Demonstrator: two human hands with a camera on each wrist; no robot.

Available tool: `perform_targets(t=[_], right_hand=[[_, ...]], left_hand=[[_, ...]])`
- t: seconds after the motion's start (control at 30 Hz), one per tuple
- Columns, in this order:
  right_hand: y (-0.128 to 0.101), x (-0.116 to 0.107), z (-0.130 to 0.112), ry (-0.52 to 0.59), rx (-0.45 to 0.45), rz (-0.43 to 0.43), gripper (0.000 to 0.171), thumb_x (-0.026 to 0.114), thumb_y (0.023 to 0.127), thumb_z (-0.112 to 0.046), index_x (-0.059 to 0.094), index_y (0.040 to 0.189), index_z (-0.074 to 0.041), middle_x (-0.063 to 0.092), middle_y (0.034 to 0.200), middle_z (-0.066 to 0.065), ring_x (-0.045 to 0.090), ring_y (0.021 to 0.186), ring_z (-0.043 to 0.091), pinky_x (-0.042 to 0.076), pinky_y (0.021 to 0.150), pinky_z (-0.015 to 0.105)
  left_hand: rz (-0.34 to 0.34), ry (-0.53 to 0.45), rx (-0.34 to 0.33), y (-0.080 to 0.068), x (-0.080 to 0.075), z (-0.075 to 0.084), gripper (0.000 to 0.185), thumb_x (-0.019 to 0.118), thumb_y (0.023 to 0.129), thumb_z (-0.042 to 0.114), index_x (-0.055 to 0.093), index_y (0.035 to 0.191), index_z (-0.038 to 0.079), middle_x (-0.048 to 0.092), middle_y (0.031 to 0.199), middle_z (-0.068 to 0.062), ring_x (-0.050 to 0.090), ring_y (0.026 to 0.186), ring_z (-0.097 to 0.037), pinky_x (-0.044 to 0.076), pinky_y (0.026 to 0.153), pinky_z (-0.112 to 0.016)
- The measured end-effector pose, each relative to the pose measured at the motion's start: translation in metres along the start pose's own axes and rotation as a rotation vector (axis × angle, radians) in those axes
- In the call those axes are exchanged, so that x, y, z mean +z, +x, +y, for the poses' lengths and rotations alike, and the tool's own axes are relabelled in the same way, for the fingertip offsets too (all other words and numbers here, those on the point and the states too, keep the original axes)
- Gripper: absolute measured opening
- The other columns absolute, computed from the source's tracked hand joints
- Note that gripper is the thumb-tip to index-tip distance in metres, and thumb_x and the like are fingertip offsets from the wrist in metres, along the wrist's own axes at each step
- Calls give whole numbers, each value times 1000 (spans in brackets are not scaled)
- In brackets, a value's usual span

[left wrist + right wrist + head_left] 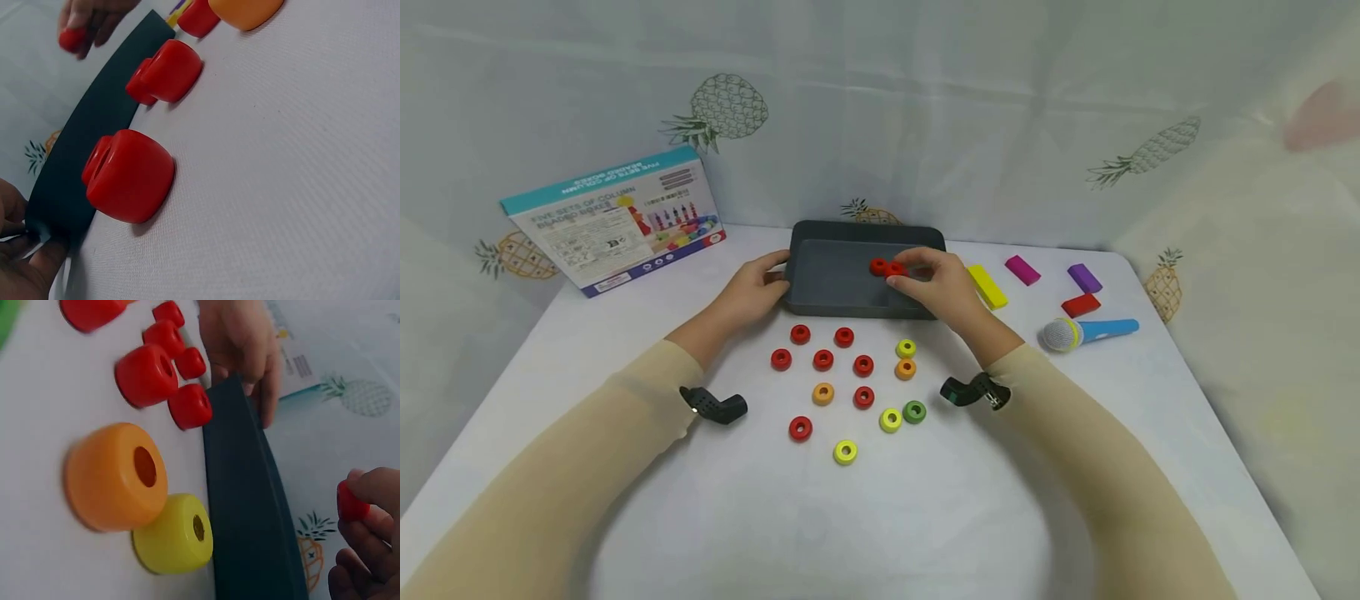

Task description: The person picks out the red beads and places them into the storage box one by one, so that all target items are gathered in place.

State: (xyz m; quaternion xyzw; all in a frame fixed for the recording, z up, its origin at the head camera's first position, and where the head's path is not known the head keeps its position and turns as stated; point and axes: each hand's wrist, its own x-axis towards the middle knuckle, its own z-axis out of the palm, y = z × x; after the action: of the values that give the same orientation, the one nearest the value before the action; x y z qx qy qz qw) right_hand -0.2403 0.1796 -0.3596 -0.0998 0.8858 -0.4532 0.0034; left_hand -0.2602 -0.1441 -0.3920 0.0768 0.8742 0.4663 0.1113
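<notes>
A dark grey tray [835, 287] stands at the back of the white table. At its left end my left hand [747, 287] grips the wall between thumb and fingers. Above the tray's right half my right hand [943, 287] pinches a red bead [352, 501] between thumb and fingertips. Just left of that bead, a second red bead [877, 267] appears within the tray's outline. In front of the tray lie several loose red beads [823, 360], two orange beads [823, 394], three yellow beads [846, 452] and a green bead [914, 412], all with holes through them.
A cardboard box [617, 221] leans at the back left. Right of the tray lie yellow [987, 287], magenta [1022, 270], purple [1085, 278] and red blocks [1081, 305]. A blue toy microphone [1090, 332] lies near the right edge. A pineapple-print cloth [925, 108] hangs behind.
</notes>
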Motion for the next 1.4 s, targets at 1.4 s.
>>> perform_targets(t=[1.4], right_hand=[[-51, 2, -30, 246, -24, -75, 47, 82, 86, -25, 64, 128, -14, 66, 126, 4, 67, 113, 22, 57, 95, 28]], left_hand=[[15, -52, 2, 4, 2, -3, 59, 49, 105, 14, 29, 161, 13, 30, 166, -7, 41, 146, -29, 39, 117, -47]])
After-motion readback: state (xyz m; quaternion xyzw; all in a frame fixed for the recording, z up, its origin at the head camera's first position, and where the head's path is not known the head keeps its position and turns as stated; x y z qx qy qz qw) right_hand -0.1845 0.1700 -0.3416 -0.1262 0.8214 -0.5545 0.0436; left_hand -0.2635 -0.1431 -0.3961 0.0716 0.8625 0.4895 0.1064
